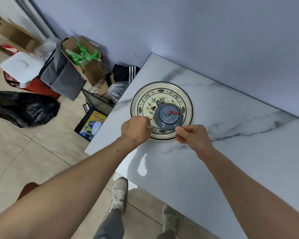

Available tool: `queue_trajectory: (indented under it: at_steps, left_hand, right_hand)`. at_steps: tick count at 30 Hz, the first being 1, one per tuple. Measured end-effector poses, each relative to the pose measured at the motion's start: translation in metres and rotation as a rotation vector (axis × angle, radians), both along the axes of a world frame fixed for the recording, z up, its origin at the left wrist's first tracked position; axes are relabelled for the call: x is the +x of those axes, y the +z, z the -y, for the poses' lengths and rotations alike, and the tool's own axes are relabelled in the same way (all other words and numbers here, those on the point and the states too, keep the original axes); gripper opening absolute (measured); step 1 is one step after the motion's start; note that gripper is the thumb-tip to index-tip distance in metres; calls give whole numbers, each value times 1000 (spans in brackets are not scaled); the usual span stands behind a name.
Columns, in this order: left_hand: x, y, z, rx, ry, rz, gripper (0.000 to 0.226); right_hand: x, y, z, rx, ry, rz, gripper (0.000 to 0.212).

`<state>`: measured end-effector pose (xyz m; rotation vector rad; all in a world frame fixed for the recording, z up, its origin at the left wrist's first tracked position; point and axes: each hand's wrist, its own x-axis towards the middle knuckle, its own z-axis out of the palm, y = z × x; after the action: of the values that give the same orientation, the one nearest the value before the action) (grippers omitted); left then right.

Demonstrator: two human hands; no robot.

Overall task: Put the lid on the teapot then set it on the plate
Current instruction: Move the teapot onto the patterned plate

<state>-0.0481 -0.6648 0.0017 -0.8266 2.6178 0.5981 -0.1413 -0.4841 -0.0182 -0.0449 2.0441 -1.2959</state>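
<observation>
Lidded teapot (167,116) on plate (186,99); right hand (191,135) pinches its handle, left hand (135,129) curled, grip unclear; floor box (91,125) reads "118".

surface: white marble-look tabletop with grey veins (231,135), glossy, against the wall
wall: plain pale blue-grey wall (179,31) behind the table
floor: beige tiled floor (33,152) left of the table
bag: crumpled black plastic bag (24,107) on the floor, far left
box: open brown cardboard box (91,69) holding green-topped items, too blurred to identify
fabric: grey fabric bag (62,78) leaning against that box
lid: white plastic container lid (21,66) above a red item
garment: dark garment with 3 white stripes (128,70) by the table corner
carton: blue and yellow printed carton (91,125) beside the table edge
shoes: 2 pale grey sneakers (119,192), 1 partly under the table edge
</observation>
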Motion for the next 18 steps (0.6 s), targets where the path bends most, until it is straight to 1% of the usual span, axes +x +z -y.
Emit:
queue_trajectory:
  at_steps: [5, 9, 12, 18]
  left_hand:
    - [-13, -12, 36, -31, -150, -5, 21]
    - [-21, -21, 55, -28, -228, -27, 24]
    - [-26, -27, 64, -41, -281, -30, 25]
    - [-36, -41, 74, -84, -367, -43, 23]
  right_hand:
    - [6, -11, 25, -6, -142, 14, 14]
    - [7, -22, 40, -19, -229, 3, 21]
    - [6, -30, 48, 3, -244, -9, 26]
    - [2, -44, 60, 23, -228, -23, 28]
